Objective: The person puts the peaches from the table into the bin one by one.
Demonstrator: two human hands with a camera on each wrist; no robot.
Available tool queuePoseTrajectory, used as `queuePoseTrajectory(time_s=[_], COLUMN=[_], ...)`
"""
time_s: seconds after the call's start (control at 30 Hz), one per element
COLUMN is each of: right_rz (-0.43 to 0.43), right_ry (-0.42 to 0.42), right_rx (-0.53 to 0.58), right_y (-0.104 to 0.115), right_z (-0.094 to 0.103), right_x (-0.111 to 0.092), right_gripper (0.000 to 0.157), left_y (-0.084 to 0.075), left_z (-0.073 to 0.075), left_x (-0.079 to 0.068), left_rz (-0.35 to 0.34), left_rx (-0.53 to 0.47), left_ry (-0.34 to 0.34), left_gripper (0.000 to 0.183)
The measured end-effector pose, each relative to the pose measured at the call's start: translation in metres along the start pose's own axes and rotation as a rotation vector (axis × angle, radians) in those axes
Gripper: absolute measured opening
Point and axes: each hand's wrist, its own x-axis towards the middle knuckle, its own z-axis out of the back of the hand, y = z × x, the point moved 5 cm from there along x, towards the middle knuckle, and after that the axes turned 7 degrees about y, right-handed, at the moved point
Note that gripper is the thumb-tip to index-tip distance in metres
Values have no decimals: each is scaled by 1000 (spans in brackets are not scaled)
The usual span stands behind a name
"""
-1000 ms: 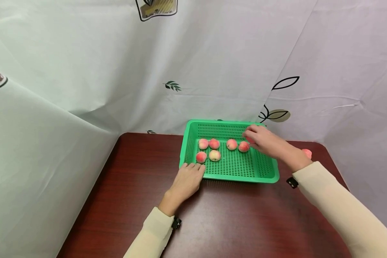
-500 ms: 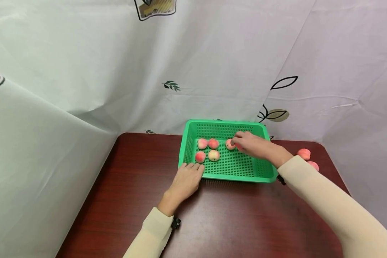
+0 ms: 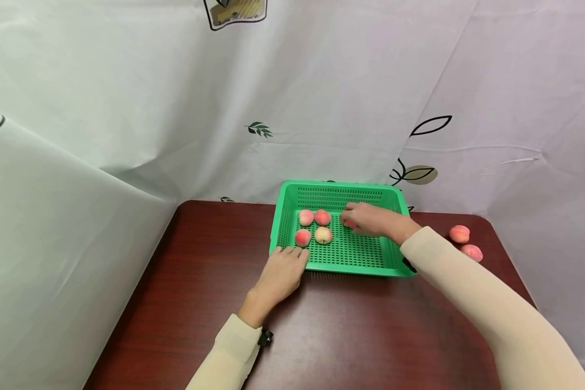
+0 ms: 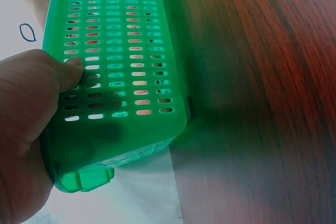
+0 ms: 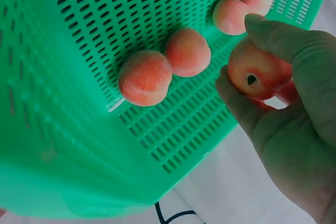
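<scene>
A green perforated plastic basket (image 3: 361, 270) stands on the table. My left hand (image 3: 284, 271) grips its front rim near the left corner; in the left wrist view the thumb (image 4: 71, 73) presses the outer wall. My right hand (image 3: 370, 219) is inside the basket, right of its middle. In the right wrist view it pinches a peach (image 5: 257, 69) between thumb and fingers, while two other peaches (image 5: 144, 77) lie apart from that hand. Several peaches (image 3: 323, 235) sit in the basket's left part. The right hand hides most of what is beneath it in the head view.
Two more peaches (image 3: 460, 234) lie on the dark red wooden table (image 3: 214, 249), right of the basket. A white printed cloth (image 3: 322, 108) hangs behind and at both sides of the table, close to the basket's far edge.
My right hand has moved left and slightly down within the basket with the peach. The two peaches on the table at right have come into full view. The left hand has stayed put.
</scene>
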Motion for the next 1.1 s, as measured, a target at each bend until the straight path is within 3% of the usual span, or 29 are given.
queuePoseTrajectory(time_s=[0.23, 0.5, 0.7, 1.1], right_rz=[-28, -115, -156, -194], right_ry=[103, 137, 216, 274], right_rx=[29, 52, 66, 39], right_y=[5, 1, -1, 0], right_z=[-5, -11, -19, -28], right_x=[11, 20, 28, 39], right_gripper=[34, 39, 40, 39], left_y=[0, 0, 0, 1], left_z=[1, 0, -1, 1], left_x=[-1, 0, 0, -2], left_rz=[2, 5, 7, 7], left_rx=[-6, -17, -22, -16], left_ry=[2, 17, 17, -1], left_gripper=[22, 18, 18, 20])
